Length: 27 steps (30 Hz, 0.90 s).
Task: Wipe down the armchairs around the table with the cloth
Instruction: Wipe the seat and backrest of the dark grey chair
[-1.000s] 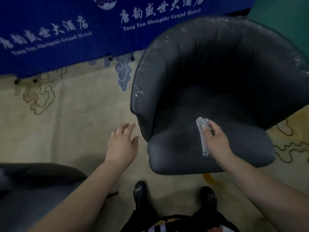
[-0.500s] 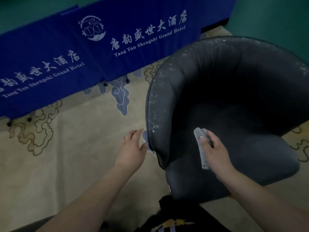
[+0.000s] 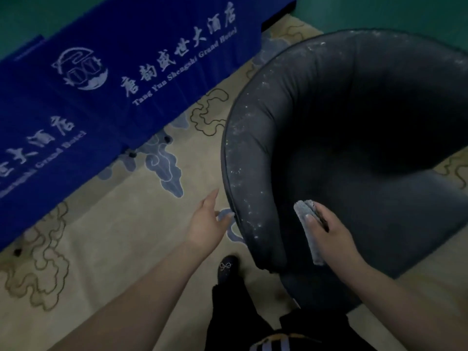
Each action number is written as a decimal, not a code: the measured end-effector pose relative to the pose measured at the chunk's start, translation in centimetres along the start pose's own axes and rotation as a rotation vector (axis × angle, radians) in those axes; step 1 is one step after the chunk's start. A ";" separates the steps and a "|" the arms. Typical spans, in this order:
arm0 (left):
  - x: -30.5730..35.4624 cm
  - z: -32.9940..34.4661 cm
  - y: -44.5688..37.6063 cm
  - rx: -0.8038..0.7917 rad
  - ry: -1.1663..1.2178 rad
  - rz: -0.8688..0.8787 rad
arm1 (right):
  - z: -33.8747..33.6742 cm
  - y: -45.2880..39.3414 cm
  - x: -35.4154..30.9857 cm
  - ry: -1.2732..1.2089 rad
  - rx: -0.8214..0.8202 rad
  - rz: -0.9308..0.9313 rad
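The blue-skirted desk [image 3: 106,79] stands at far left; the left hand [image 3: 206,221], fingers straight and holding nothing, has reached the armchair [image 3: 354,153]'s speckled arm, likely to steady it; the right hand [image 3: 326,231] still grips the folded cloth [image 3: 307,229] just inside that arm, the wipe seemingly about to start.

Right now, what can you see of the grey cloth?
The folded grey cloth looks like soft, ribbed fabric, bunched into a narrow strip. The right hand grips it, thumb across its upper part, with both ends sticking out. It sits against the inner side of the dark, white-flecked armchair arm.
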State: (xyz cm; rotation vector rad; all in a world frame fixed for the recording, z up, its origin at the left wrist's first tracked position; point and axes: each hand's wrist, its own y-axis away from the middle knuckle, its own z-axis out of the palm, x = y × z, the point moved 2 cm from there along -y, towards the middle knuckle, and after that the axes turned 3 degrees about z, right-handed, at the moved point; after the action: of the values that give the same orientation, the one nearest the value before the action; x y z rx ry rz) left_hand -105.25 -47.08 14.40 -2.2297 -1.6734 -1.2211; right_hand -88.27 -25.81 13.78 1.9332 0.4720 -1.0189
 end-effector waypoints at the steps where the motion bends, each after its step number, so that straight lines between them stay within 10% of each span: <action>1: 0.1 -0.2 -1.0 -0.037 0.012 0.022 | 0.7 0.2 -0.1 -0.005 0.036 0.002; 13: 0.4 -0.3 -6.7 -0.304 0.032 0.152 | 8.8 3.5 0.4 0.038 0.400 -0.022; 22: -0.5 0.1 -6.5 -0.298 0.106 0.191 | 12.4 2.0 -0.1 0.494 0.363 -0.469; 27: -0.7 0.3 -6.4 -0.299 0.162 0.164 | 12.0 -1.3 0.5 0.348 0.446 -0.311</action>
State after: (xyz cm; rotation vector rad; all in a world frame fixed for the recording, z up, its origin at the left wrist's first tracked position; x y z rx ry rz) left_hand -110.50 -44.93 11.38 -2.2966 -1.2950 -1.6487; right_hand -94.53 -35.12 9.35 2.5126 0.8159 -1.0469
